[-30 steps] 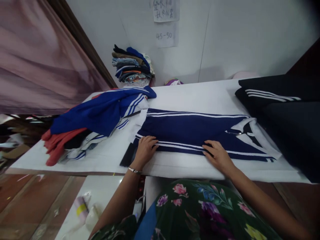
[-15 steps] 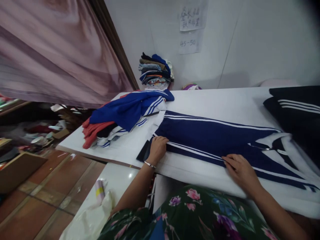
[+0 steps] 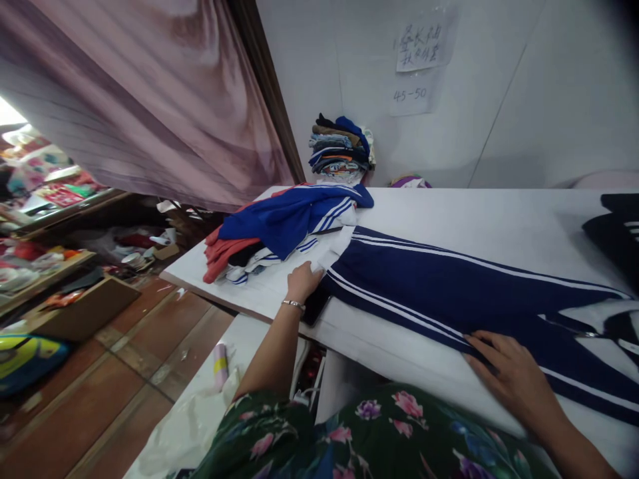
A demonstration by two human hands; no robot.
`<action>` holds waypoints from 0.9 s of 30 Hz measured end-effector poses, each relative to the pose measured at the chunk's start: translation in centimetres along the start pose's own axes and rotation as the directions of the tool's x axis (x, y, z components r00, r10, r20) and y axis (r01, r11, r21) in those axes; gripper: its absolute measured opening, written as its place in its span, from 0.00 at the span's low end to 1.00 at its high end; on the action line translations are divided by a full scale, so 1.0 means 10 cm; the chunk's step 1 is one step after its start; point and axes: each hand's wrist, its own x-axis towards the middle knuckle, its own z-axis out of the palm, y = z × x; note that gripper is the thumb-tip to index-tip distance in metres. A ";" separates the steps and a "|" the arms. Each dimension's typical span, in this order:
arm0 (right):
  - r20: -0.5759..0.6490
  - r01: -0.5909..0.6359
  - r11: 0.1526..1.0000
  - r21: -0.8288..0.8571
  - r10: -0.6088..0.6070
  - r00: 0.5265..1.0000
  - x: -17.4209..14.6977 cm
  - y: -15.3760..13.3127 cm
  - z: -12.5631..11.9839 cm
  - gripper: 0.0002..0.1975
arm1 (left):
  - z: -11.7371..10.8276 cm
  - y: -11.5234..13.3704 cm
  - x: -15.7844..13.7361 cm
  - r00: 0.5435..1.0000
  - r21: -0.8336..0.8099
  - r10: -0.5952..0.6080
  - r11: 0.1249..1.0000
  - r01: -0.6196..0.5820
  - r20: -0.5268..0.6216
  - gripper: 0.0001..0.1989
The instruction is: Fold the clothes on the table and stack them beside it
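Where the right hand [image 3: 514, 372] rests, navy fabric [image 3: 429, 283] hides.

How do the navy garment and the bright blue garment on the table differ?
The navy garment is darker; the bright blue garment is more vivid.
The navy garment lies spread out flat, while the bright blue garment is draped loosely over red cloth.
The right hand touches the navy garment; no hand touches the bright blue garment.
Both have stripes.

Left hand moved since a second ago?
Yes, leftward: the left hand was right of the flat black object; now it's at its upper left, nearer the clothes heap.
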 end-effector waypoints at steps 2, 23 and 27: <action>0.007 0.003 1.000 0.001 -0.003 1.000 0.01 -0.01 0.02 0.20 | 0.04 -0.01 0.07 0.998 -0.048 -0.007 0.999 0.010 0.062 0.23; -0.043 -0.017 0.998 0.055 0.019 0.999 0.05 -0.01 0.11 0.17 | 0.04 0.07 0.33 0.999 -0.036 0.038 0.999 -0.037 0.028 0.14; -0.049 -0.036 0.998 0.061 0.039 0.998 0.05 -0.02 0.11 0.16 | 0.04 0.12 0.59 0.992 -0.046 0.109 0.993 -0.106 0.059 0.17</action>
